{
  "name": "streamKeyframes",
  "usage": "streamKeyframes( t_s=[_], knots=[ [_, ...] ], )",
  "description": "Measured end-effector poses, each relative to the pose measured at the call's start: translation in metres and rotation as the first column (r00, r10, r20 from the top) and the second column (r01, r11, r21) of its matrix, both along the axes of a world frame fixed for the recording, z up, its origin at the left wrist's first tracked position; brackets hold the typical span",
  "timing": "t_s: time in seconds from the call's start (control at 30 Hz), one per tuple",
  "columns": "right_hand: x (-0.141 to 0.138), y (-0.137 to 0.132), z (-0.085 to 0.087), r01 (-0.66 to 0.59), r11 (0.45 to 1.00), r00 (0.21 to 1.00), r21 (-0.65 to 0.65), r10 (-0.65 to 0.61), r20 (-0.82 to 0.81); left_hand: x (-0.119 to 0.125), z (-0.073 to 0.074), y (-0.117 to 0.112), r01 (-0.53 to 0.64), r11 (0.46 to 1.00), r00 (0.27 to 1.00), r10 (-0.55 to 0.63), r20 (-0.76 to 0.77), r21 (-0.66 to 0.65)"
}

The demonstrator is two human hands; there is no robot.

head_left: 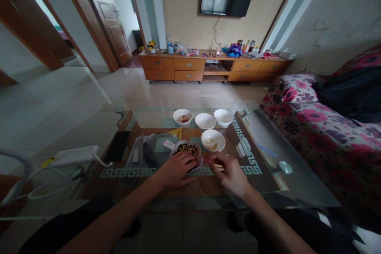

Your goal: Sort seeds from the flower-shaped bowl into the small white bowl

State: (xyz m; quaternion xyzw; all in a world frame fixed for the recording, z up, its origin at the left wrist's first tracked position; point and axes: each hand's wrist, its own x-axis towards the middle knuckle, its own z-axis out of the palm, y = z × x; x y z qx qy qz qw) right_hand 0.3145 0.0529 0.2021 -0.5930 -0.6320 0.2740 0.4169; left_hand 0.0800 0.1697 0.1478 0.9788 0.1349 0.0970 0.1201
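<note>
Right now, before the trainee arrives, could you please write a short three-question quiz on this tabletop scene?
1. True or false: the left hand touches the flower-shaped bowl of dark food.
2. Which holds the chopsticks? A: the left hand. B: the right hand. C: neither hand.
3. How many round white bowls stand on the glass table?

Key: 1. True. 2. B. 3. Four.
</note>
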Motion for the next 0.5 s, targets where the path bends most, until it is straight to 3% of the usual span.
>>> streamKeyframes(
  t_s=[0.07, 0.2, 0.27, 0.37, 0.43, 0.5],
  knots=[
    [-0.004, 0.000, -0.004, -0.030, 1.000, 0.999, 0.001, 0.030, 0.012, -0.006, 0.002, 0.002, -0.009, 1.000, 1.000, 0.010, -0.020, 0.017],
    [-0.006, 0.007, -0.014, 0.011, 0.999, 0.989, -0.038, -0.017, -0.145, -0.012, 0.003, 0.007, 0.001, 1.000, 1.000, -0.001, -0.032, 0.028],
    [-0.004, 0.010, -0.018, 0.028, 0.996, 0.991, -0.082, -0.039, -0.132, -0.012, 0.004, 0.007, 0.009, 0.999, 0.999, -0.008, -0.038, 0.034],
    [-0.002, 0.010, -0.020, 0.073, 0.988, 0.988, -0.138, -0.052, 0.147, -0.011, 0.004, 0.005, 0.005, 0.998, 0.998, -0.002, -0.056, 0.055],
    [-0.002, 0.008, -0.023, 0.093, 0.981, 0.921, -0.172, -0.019, 0.388, -0.013, 0.004, 0.004, 0.003, 0.998, 0.998, 0.001, -0.065, 0.068],
    [-0.004, 0.005, -0.030, 0.077, 0.977, 0.862, -0.198, 0.034, 0.505, -0.016, 0.002, 0.004, 0.010, 0.997, 0.998, -0.004, -0.070, 0.078]
  ],
)
